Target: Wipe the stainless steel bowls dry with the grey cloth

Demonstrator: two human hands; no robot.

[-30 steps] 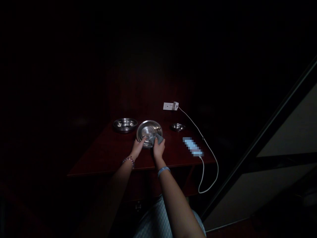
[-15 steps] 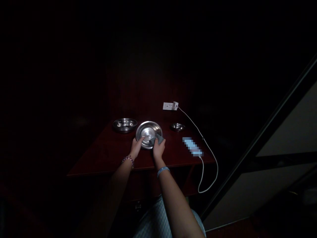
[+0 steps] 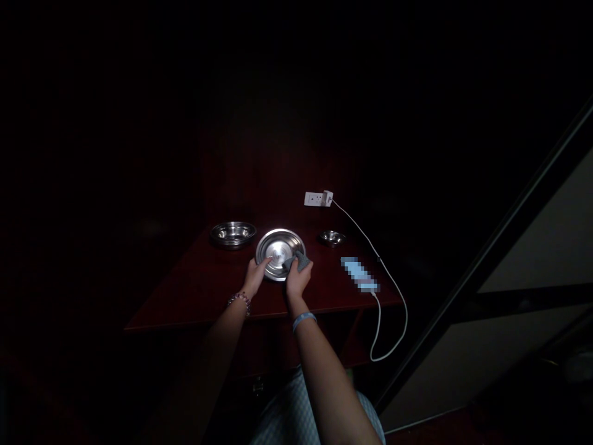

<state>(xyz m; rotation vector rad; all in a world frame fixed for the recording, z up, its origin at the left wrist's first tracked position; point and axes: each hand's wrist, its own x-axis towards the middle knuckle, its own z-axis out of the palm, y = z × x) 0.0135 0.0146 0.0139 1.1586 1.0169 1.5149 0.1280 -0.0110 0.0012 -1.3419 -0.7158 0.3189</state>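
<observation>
A shiny steel bowl (image 3: 278,247) is tilted toward me over the dark red table. My left hand (image 3: 254,276) grips its lower left rim, thumb on the inside and the other fingers hidden behind. At the lower right rim my right hand (image 3: 299,279) is closed on a grey cloth (image 3: 299,262), pressing it against the bowl's inner side. Whether the bowl's bottom edge touches the table I cannot tell. Back left stand wide steel bowls (image 3: 233,235), seemingly stacked. A small steel bowl (image 3: 332,238) sits to the right.
The dark red table (image 3: 185,303) meets a wall with a white socket (image 3: 315,199) and a plugged-in charger (image 3: 327,198). A white cable (image 3: 406,309) loops over the right edge to a phone (image 3: 359,274), blurred out. The surroundings are very dark.
The tilted bowl and both hands have shifted very slightly to the right and down in the picture. The cloth has moved a little along the bowl's right side.
</observation>
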